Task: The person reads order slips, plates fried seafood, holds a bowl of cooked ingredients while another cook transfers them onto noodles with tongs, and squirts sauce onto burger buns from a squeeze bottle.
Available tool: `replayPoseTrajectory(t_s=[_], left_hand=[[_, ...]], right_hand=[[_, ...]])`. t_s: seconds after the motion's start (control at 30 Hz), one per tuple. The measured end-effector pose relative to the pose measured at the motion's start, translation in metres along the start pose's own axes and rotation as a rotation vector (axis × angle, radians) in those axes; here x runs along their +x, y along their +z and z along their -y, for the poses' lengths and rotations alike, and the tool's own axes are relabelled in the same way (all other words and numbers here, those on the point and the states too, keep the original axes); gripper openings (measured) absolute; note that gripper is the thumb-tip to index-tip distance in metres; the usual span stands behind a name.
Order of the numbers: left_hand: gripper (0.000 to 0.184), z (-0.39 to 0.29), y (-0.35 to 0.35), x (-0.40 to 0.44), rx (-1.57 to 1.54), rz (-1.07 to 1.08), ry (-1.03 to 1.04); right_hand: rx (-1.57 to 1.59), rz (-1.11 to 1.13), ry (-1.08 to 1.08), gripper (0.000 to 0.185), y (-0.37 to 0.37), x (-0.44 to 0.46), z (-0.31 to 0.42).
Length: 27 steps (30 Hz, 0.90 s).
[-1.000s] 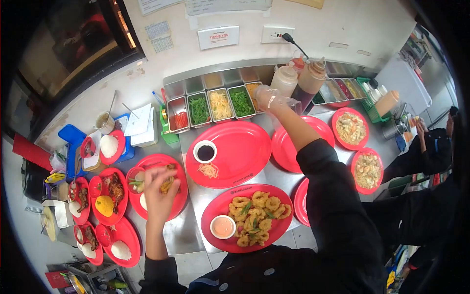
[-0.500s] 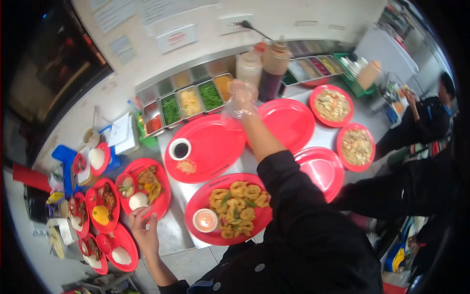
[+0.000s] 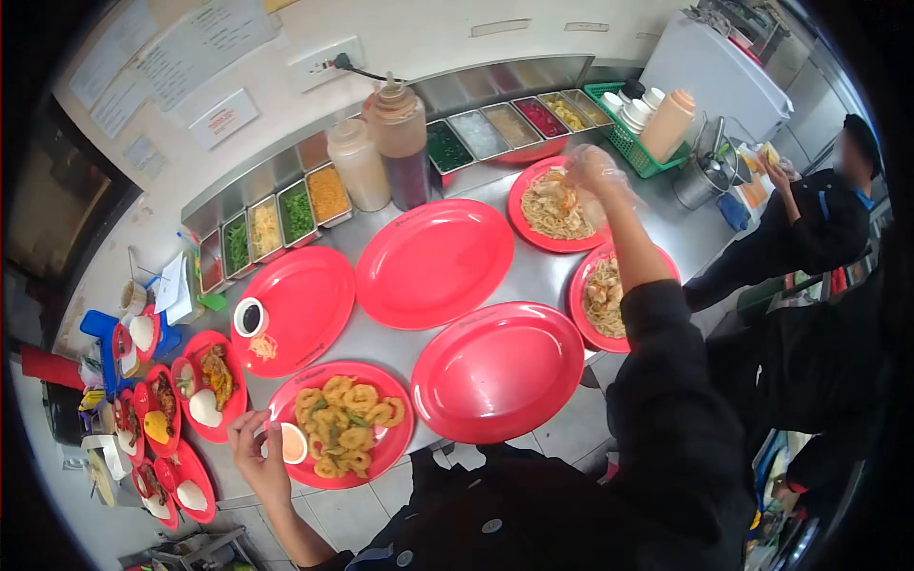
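Observation:
My right hand (image 3: 598, 173), in a clear plastic glove, is bunched above the far noodle plate (image 3: 552, 205); what its fingers hold, if anything, is hidden. A second noodle plate (image 3: 604, 300) lies below that forearm. Bare and loosely curled, my left hand (image 3: 257, 452) shows a gap between thumb and fingers, with nothing visible in it. It is by the left rim of a red oval plate (image 3: 392, 447). On that plate are fried battered rings (image 3: 345, 423) and a white cup of pale orange sauce (image 3: 293, 443).
Two bare red oval plates (image 3: 436, 257) (image 3: 500, 371) lie mid-counter. Another red plate (image 3: 309, 295) bears a dark sauce cup (image 3: 250, 317). Topping trays (image 3: 297, 211), squeeze bottles (image 3: 398, 138) and a green basket (image 3: 652, 162) line the back. Rice plates (image 3: 214, 385) crowd the left; a co-worker (image 3: 828, 209) stands right.
My right hand has moved right from beside the topping trays and bottles to over the far noodle plate. My view has swung right. My left hand is now by the fried-ring plate.

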State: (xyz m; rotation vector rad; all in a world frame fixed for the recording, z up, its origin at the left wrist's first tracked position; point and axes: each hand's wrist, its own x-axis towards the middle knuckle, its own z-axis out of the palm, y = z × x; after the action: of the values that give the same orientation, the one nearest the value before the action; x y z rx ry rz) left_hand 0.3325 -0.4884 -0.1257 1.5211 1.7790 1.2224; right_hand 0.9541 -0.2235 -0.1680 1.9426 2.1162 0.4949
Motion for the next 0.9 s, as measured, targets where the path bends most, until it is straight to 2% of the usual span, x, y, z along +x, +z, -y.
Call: replayPoseTrajectory(t_s=[0.07, 0.13, 0.27, 0.3, 0.37, 0.47, 0.5, 0.53, 0.6, 0.73, 0.8, 0.9], left_hand=[[0.016, -0.012, 0.015, -0.005, 0.040, 0.000, -0.016], [0.016, -0.021, 0.024, -0.007, 0.052, 0.002, 0.001], [0.016, -0.030, 0.031, -0.006, 0.091, 0.012, -0.008], [0.016, -0.029, 0.031, -0.005, 0.101, 0.012, 0.003], [0.016, -0.029, 0.033, -0.003, 0.101, 0.011, 0.021], [0.016, -0.029, 0.033, 0.002, 0.098, 0.015, 0.048], [0.016, -0.029, 0.033, 0.004, 0.094, 0.017, 0.055], [0.016, -0.028, 0.033, 0.005, 0.092, 0.018, 0.056], [0.016, -0.026, 0.029, 0.008, 0.106, -0.001, 0.073], [0.015, -0.010, 0.014, 0.011, 0.158, -0.013, 0.080], [0.015, -0.004, 0.007, 0.009, 0.141, -0.028, 0.049], [0.015, 0.003, -0.006, 0.008, 0.171, -0.066, -0.012]], right_hand=[[0.473, -0.054, 0.470, 0.015, 0.015, -0.010, -0.031], [0.506, -0.131, 0.493, 0.016, 0.049, -0.003, -0.056], [0.549, -0.293, 0.502, 0.016, 0.051, -0.016, -0.056], [0.549, -0.292, 0.504, 0.016, 0.047, -0.017, -0.053], [0.715, -0.176, 0.346, 0.015, 0.043, -0.017, -0.043], [0.570, -0.138, 0.413, 0.013, 0.019, -0.021, -0.008], [0.595, -0.214, 0.390, 0.013, -0.003, -0.031, 0.004], [0.594, -0.214, 0.392, 0.013, 0.001, -0.031, 0.001], [0.595, -0.448, 0.347, 0.015, 0.021, -0.027, -0.013], [0.502, -0.444, 0.335, 0.018, 0.046, -0.024, -0.048], [0.538, -0.395, 0.489, 0.011, 0.074, -0.022, -0.053], [0.594, -0.463, 0.555, 0.013, 0.014, -0.028, -0.008]])
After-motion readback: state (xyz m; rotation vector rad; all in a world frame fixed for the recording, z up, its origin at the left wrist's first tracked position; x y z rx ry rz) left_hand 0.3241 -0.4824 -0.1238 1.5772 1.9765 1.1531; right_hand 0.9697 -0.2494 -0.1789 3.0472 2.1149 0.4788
